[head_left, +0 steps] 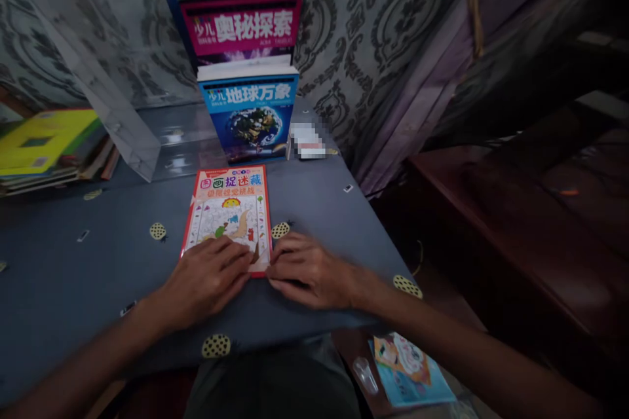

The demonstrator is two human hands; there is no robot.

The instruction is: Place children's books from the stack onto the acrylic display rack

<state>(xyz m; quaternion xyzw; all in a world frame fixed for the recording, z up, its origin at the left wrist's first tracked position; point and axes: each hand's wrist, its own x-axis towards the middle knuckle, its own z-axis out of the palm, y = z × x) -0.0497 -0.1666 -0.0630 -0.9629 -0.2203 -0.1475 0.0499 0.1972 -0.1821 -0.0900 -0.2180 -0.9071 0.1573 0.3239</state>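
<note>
**Both hands on one red book, flat on table**

Red book (230,209) is laid face up near the front edge. Its lower left is covered by the left hand (213,278), palm down, fingers loosely bent, not closed on it. Its lower right edge is met by the right hand (299,272), fingers curled; whether the edge is pinched can't be told.

Count: three upright books (253,118) in a row just beyond, one stack (46,137) far left, count unclear. One clear panel (105,95) is tilted between. One pixelated item (308,141) is seen right of the row.

Room: wide cloth to the left, narrower strip to the table's right edge.

Table (324,209) is covered in grey cloth, pineapple print. Backed by patterned fabric (319,26). One lower book (413,373) is seen below table level, right. Lighting dim.
</note>
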